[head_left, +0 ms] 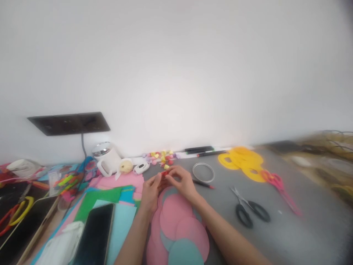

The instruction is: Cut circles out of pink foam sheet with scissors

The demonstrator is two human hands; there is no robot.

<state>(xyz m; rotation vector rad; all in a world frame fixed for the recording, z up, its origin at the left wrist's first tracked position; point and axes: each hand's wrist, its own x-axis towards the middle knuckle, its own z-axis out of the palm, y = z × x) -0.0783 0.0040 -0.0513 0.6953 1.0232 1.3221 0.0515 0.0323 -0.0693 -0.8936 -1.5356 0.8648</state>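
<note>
My left hand [151,192] and my right hand [184,183] meet near the middle of the desk, fingers closed together on a small red piece [164,173]. Fingers cover most of it, and blur keeps me from telling its kind. Below and between my forearms lies an overlapping spread of pink paper circles [176,213] and teal paper circles [186,254]. Close by my right hand are a thin silver ring [203,172] and a dark pencil [204,184] with a red end, partly hidden behind that hand.
Black-handled scissors [246,209], pink scissors [281,189] and yellow paper rings [242,162] lie right. Toward the wall are colourful beads [162,156] and dark markers [200,149]. Left are a phone [95,235], coloured sheets [125,221], a white mug [110,162] and a tray [30,228].
</note>
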